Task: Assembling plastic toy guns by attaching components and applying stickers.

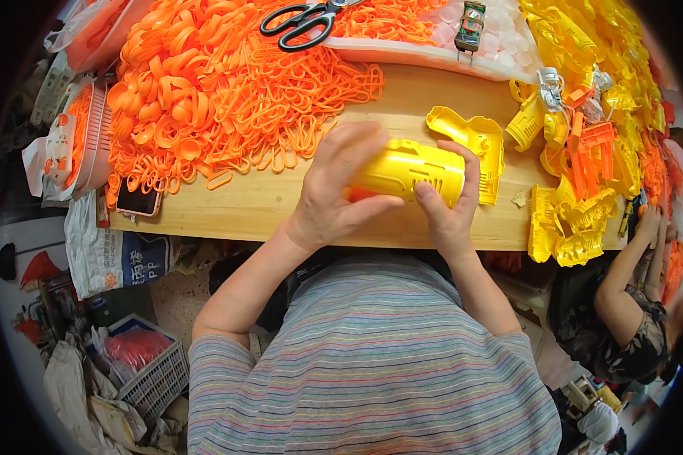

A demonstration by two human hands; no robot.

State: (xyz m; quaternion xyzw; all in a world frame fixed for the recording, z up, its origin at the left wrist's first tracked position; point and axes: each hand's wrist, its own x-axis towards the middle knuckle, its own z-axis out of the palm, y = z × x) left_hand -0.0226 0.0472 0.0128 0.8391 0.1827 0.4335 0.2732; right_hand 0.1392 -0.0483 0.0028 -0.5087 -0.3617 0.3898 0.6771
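Observation:
A yellow plastic cylinder-shaped casing (410,168) with slots and vents lies sideways between my two hands, just above the front of the wooden table. My left hand (332,186) curls round its left end, thumb below; its upper fingers are smeared by motion. At the other end my right hand (451,208) grips the casing, thumb on the vented side and fingers round the end. A bit of orange shows under the casing near my left palm. Behind my right hand, an open yellow half shell (487,144) rests on the wood.
Orange plastic loops and caps (228,98) are heaped at the left, near a phone (138,199). Black-handled scissors (311,23) and a small circuit part (470,29) lie at the back. Yellow shells (573,220) crowd the right, where another person (622,311) sits.

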